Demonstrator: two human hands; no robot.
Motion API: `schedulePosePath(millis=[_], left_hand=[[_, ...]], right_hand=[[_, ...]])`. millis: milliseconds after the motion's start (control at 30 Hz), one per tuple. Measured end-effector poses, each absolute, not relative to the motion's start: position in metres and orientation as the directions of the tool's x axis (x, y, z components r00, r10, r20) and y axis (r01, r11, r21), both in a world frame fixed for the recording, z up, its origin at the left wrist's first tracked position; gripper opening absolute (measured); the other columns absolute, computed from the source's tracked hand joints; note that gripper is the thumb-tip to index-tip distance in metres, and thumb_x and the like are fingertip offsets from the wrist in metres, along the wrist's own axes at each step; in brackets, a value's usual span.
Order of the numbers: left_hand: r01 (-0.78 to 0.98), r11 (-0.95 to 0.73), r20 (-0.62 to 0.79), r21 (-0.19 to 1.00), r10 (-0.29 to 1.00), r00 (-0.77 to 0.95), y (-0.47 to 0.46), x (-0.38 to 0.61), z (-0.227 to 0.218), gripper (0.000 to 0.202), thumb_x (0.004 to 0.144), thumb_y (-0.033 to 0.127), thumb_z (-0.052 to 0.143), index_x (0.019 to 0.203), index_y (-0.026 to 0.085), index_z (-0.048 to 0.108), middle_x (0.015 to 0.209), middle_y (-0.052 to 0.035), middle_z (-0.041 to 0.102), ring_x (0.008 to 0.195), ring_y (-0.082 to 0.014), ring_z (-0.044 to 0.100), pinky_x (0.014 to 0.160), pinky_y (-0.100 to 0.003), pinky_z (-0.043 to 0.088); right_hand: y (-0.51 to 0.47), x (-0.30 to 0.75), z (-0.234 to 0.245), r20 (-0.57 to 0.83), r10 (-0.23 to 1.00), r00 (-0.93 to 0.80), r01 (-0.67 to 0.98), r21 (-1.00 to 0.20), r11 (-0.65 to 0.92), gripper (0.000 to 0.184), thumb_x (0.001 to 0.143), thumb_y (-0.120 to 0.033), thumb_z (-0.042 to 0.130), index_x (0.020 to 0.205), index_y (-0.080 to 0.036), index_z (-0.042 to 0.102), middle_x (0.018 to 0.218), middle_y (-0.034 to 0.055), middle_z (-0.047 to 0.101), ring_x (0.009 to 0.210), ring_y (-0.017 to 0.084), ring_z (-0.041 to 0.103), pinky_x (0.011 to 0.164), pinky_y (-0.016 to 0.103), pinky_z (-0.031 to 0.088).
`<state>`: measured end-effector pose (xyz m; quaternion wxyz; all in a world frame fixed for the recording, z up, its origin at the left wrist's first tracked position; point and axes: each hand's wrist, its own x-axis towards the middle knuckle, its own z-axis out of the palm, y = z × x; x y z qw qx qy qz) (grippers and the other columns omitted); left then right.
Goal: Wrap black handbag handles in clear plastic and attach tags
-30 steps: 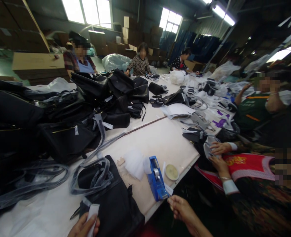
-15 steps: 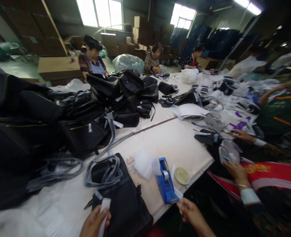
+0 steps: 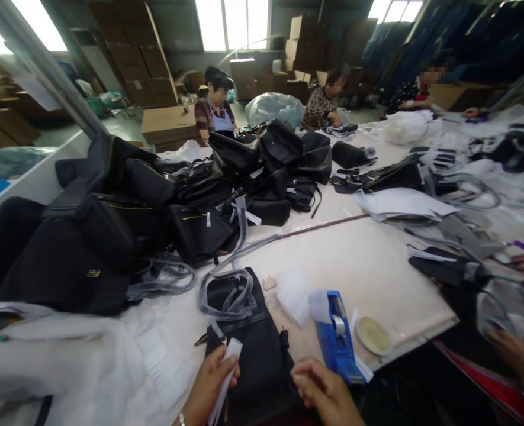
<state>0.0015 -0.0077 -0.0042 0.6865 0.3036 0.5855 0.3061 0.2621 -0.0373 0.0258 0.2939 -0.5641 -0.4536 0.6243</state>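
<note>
A black bag (image 3: 255, 355) lies flat at the table's front edge, with its plastic-wrapped handles (image 3: 226, 296) looped over its far end. My left hand (image 3: 212, 378) is over the bag's left side and pinches a folded white strip (image 3: 230, 358) between thumb and fingers. A small metal clasp (image 3: 224, 340) shows just beyond it. My right hand (image 3: 321, 387) hovers at the bag's right edge with its fingers curled together; whatever is at the fingertips is too small to make out. Right of the bag stands a blue tape dispenser (image 3: 337, 337) with a roll of tape in it.
Beside the dispenser sits a shallow round dish (image 3: 373, 335). White sheets (image 3: 292, 290) lie behind it. Black bags (image 3: 190, 225) are heaped on the left and back. White wrapping (image 3: 102, 355) covers the front left. A co-worker's hand (image 3: 514, 355) is at the right; other people sit across the table.
My right hand has left the dispenser's cutting end and come left to the bag. My left hand still grips the white strip. The view has turned left.
</note>
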Motion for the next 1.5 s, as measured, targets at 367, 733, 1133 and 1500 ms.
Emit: schedulePosePath(millis=[367,733,1133,1500], left_hand=[[-0.101,0.570,-0.543,0.816,0.814,0.206,-0.013,-0.011,-0.010,0.040,0.081,0.053,0.060,0.093,0.015,0.058,0.065,0.0006,0.061,0.053,-0.0095,0.051,0.052,-0.021,0.033],[-0.345,0.628,-0.511,0.698,0.774,0.374,-0.007,-0.027,-0.011,0.041,0.079,0.051,0.065,0.093,0.013,0.060,0.061,0.0011,0.056,0.048,-0.0068,0.043,0.049,-0.020,0.027],[-0.646,0.717,-0.360,0.264,0.694,0.623,-0.007,-0.045,-0.019,0.031,0.078,0.042,0.070,0.089,0.013,0.063,0.056,0.0070,0.041,0.043,-0.0041,0.032,0.046,-0.021,0.028],[-0.344,0.621,-0.507,0.704,0.779,0.368,-0.009,-0.018,-0.017,0.050,0.072,0.060,0.067,0.094,0.015,0.056,0.058,0.0013,0.058,0.043,-0.0076,0.045,0.046,-0.021,0.031]], right_hand=[[0.027,0.153,0.017,-0.136,0.884,-0.446,0.375,-0.926,0.047,0.018,0.087,-0.016,0.048,0.079,-0.021,0.063,0.074,-0.0035,0.062,0.072,0.012,0.058,0.067,0.022,0.038],[0.043,0.146,-0.001,-0.283,0.838,-0.466,0.335,-0.933,-0.129,0.032,0.080,-0.019,0.059,0.111,-0.023,0.048,0.071,-0.0060,0.060,0.063,0.013,0.057,0.059,0.022,0.038],[0.044,0.118,-0.022,-0.204,0.802,-0.561,0.027,-0.973,-0.229,0.032,0.087,-0.049,0.053,0.097,-0.020,0.060,0.068,-0.0043,0.054,0.054,0.010,0.048,0.048,0.020,0.038],[0.040,0.138,0.014,-0.260,0.875,-0.408,0.392,-0.916,-0.090,0.023,0.089,-0.035,0.050,0.107,-0.023,0.059,0.078,-0.0012,0.062,0.067,0.014,0.059,0.061,0.023,0.043]])
